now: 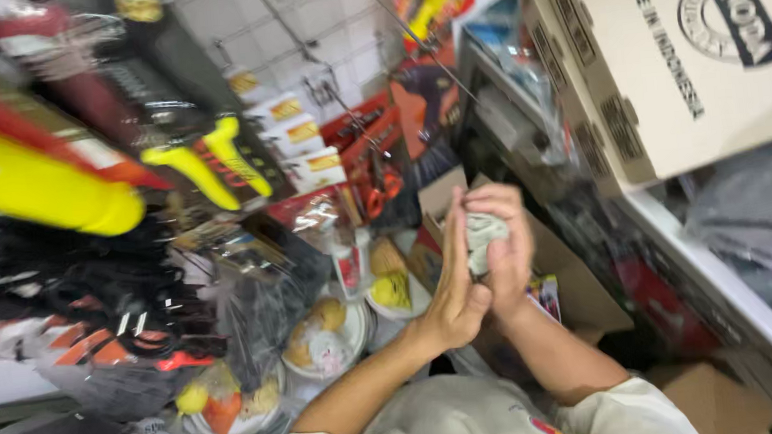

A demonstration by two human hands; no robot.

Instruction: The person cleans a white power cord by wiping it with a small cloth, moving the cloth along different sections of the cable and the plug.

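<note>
My left hand and my right hand are pressed together in front of me, palms facing each other. Between them sits a small crumpled grey-white wad, like a cloth or paper, held by both hands. The hands hover above an open brown cardboard box. The picture is blurred, so the exact kind of wad is unclear.
Hanging tools with yellow handles and packaged goods fill the wall on the left. Plates wrapped in plastic with round food items lie below. A large cardboard box sits on a white shelf at the right.
</note>
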